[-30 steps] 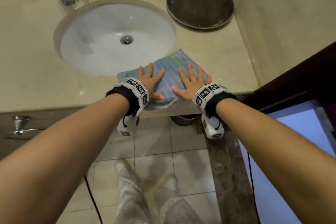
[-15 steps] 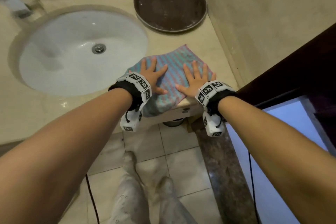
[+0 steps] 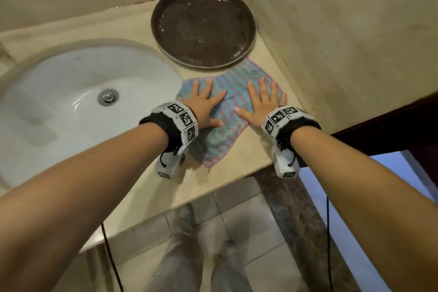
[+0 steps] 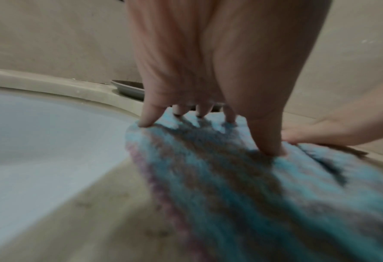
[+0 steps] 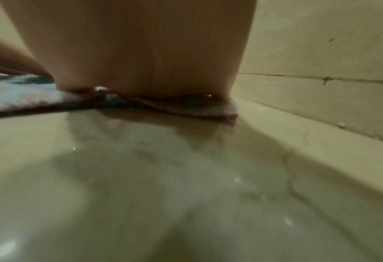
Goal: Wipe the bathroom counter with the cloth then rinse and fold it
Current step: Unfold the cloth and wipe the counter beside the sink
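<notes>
A blue and pink striped cloth (image 3: pixel 233 92) lies spread flat on the beige counter (image 3: pixel 227 173), between the sink and the right wall. My left hand (image 3: pixel 203 102) presses flat on the cloth's left part, fingers straight and spread. My right hand (image 3: pixel 264 99) presses flat on its right part in the same way. In the left wrist view my fingertips (image 4: pixel 268 150) dig into the cloth (image 4: pixel 231 186) beside the basin rim. The right wrist view shows my palm (image 5: pixel 141 53) bearing down on the cloth's edge (image 5: pixel 197 109) over the wet counter (image 5: pixel 163 177).
A white oval sink (image 3: pixel 71 106) with a metal drain (image 3: pixel 108 97) lies left of the cloth. A round dark brown tray (image 3: pixel 203 26) sits just behind it. The beige wall (image 3: pixel 343 42) stands close on the right. Tiled floor (image 3: pixel 248 220) lies below the counter's front edge.
Both hands have slid the cloth away from the front edge and to the right, up toward the tray and the wall. The cloth no longer hangs over the edge.
</notes>
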### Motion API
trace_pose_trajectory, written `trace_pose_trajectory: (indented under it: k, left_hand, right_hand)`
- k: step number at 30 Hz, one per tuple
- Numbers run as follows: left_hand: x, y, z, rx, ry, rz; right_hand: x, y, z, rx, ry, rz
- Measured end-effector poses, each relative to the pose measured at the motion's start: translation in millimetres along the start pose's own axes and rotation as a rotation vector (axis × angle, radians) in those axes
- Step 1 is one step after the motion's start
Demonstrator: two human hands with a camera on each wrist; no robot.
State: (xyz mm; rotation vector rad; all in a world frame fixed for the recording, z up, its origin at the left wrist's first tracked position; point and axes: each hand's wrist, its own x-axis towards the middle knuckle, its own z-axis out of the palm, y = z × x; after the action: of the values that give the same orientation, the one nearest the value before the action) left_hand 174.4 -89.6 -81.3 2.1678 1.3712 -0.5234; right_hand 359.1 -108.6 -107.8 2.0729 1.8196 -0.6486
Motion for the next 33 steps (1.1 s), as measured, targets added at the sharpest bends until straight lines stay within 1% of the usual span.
trace_pose_trajectory:
  k: [2,5,8,10,13,14,18,23,26,33]
  left_hand:
    - [0,-4,-2,0.034,0.038,0.013]
    - [-3,-13,-7,0.134,0.133,0.064]
    - [-5,-22,-11,0.062,0.135,0.127]
    - [-6,-24,-7,-0.022,0.135,0.135]
    - [-5,-23,3,-0.023,0.221,0.131]
    - [-4,-22,5,-0.011,0.214,0.129]
    - [4,-22,4,0.039,0.101,0.099]
    - [17,-26,-2,0.115,0.083,0.139]
    - [21,-26,-4,0.123,0.082,0.152]
    - [31,-25,-12,0.134,0.07,0.194]
  right_hand:
    - [7,-3,-4,0.008,0.013,0.026]
    - [16,-7,-10,0.01,0.006,0.058]
    - [22,-8,-13,0.018,0.012,0.077]
    - [24,-8,-13,0.023,0.02,0.086]
    - [28,-8,-13,0.034,0.024,0.096]
    - [29,-7,-13,0.038,0.029,0.097]
    - [31,-6,-8,0.059,0.074,0.092]
    - [36,-1,-11,0.045,0.071,0.099]
    - [38,1,-17,0.02,0.047,0.082]
    - [47,3,-26,-0.042,0.072,0.051]
